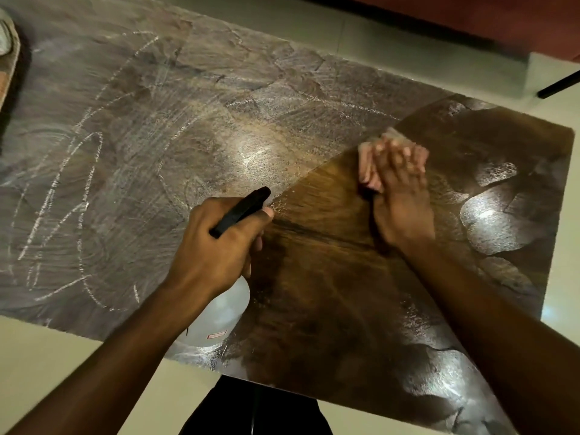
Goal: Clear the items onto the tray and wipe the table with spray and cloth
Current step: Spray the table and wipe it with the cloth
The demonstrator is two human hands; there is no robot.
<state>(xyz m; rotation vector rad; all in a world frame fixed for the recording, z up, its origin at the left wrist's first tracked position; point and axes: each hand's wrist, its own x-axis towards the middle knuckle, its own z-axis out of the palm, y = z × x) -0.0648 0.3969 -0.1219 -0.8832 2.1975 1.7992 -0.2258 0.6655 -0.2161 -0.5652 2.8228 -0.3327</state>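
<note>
A dark wooden table [314, 293] fills the view; its left and middle part is covered with dried whitish smears [110, 152], and a wedge on the right looks wet and clean. My left hand [216, 243] grips the black trigger head of a clear spray bottle [216, 312], nozzle pointing up and right. My right hand [398, 196] lies flat, pressing a pinkish cloth [368, 166] onto the table on the right side; the hand is slightly blurred. The edge of the tray [8, 58] shows at the far left border.
Pale floor tiles [47, 365] surround the table at front and right. A red-brown furniture piece [470, 17] stands beyond the far edge, with a black bar [558, 84] at the upper right. Whitish patches [492, 221] remain near the table's right edge.
</note>
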